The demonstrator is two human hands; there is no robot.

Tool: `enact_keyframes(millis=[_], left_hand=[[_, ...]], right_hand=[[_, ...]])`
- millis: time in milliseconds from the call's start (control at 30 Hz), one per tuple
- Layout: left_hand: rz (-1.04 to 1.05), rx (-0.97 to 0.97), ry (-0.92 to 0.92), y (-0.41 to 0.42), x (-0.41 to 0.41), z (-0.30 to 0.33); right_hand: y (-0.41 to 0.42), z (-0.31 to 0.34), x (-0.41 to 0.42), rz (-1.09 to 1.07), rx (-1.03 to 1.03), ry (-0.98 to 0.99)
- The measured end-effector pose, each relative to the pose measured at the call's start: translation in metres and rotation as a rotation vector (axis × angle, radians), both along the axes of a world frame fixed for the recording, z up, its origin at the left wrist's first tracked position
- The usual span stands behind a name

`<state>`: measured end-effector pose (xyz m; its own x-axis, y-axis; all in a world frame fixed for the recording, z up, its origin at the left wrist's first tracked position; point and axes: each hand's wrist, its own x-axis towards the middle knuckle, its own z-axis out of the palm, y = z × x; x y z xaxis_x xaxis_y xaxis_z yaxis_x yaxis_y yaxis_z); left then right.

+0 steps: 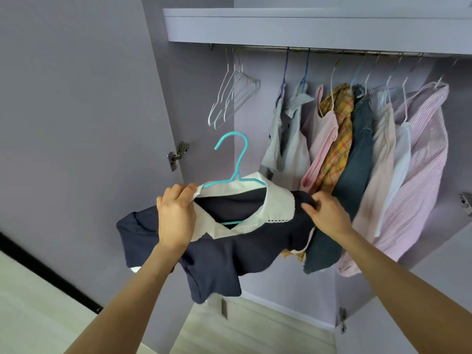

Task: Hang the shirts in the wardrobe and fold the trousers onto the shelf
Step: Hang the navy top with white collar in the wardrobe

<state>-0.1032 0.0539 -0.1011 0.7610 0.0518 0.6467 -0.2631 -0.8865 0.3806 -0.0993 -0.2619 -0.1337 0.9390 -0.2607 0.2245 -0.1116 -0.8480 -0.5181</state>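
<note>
With our left hand [176, 215] pinching the white collar and our right hand [325, 213] gripping the shoulder of the navy white-collared shirt [229, 254], held below the metal wardrobe rail [332, 50], the seemingly half-seated turquoise plastic hanger [236, 159] could slip out if we lift unevenly.

Pale wood floor [255, 328], black strip [46, 272]

Matt navy cloth shirt [219, 256] with a smooth white cloth collar [278, 203] on a glossy teal plastic-looking hanger [236, 159]. Smooth matt lilac wardrobe panels [76, 123], shiny metal rail [332, 50] and hinge [177, 155], thin white wire hangers [233, 95], pale wood-look floor [255, 328].
</note>
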Motion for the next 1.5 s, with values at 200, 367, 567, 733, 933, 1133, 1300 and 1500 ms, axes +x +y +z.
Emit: enact_keyframes(millis=[200, 367, 567, 733, 933, 1133, 1300, 1500], left_hand=[[-0.057, -0.064, 0.004, 0.01, 0.001, -0.003], [-0.062, -0.159, 0.017, 0.017, 0.005, -0.002], [-0.063, -0.11, 0.042, 0.024, 0.003, -0.009], [-0.013, -0.063, 0.048, 0.02, -0.003, -0.021], [-0.024, -0.19, 0.058, 0.013, 0.001, -0.016], [-0.103, -0.192, 0.053, 0.021, 0.003, -0.008], [-0.074, -0.282, 0.082, 0.021, 0.005, -0.008], [0.007, -0.385, 0.149, 0.026, 0.014, -0.009]], right_hand=[[-0.009, 0.002, -0.006, 0.119, 0.066, 0.112], [-0.006, 0.005, -0.003, 0.189, 0.056, 0.163], [-0.005, 0.019, -0.01, 0.262, 0.301, 0.222], [-0.001, 0.01, -0.021, 0.01, 0.088, -0.24], [-0.008, 0.001, -0.026, 0.111, -0.128, -0.069], [-0.013, 0.01, -0.025, 0.119, 0.269, 0.077], [-0.003, 0.012, -0.014, 0.006, 0.277, 0.171], [-0.01, 0.002, -0.017, -0.159, 0.32, 0.03]])
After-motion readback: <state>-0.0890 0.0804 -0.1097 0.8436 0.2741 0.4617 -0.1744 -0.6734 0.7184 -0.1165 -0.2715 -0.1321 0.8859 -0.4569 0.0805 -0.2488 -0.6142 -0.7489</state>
